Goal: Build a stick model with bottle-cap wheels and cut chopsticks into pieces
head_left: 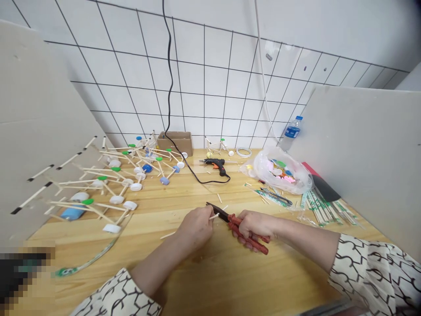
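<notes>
My right hand (255,226) is closed around the red handles of a pair of pliers (241,228), whose dark jaws point left over the wooden table (210,272). My left hand (197,226) pinches a thin wooden stick (215,215) whose end lies in the pliers' jaws. Another loose stick (167,235) lies on the table just left of my left hand.
Stick-and-bottle-cap structures (125,175) crowd the left side. A black glue gun (215,164) with its cord, a cardboard box (175,142), a plastic bag of caps (279,171), a water bottle (291,131), scissors (276,197) and packs of sticks (324,210) lie behind and right. Grey boards stand on both sides.
</notes>
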